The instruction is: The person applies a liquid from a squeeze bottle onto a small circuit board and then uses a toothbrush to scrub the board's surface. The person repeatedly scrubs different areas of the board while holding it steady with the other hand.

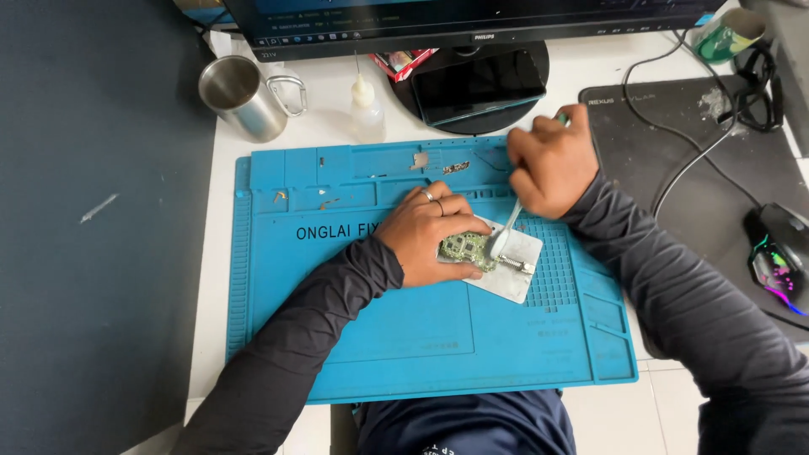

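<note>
A small green circuit board (466, 247) lies clamped on a pale metal holder plate (516, 274) in the middle of a blue work mat (337, 295). My left hand (425, 232), with rings on two fingers, presses down on the board's left side and the plate. My right hand (552, 162) grips a brush with a white handle (508, 223); its head rests on the right edge of the board. A spring clamp (516, 264) sits on the plate beside the brush head.
A steel mug (240, 95) and a small squeeze bottle (367, 107) stand behind the mat. A phone (478, 84) lies on the monitor base. To the right are a black mouse pad (674, 168), a lit mouse (779, 257) and cables.
</note>
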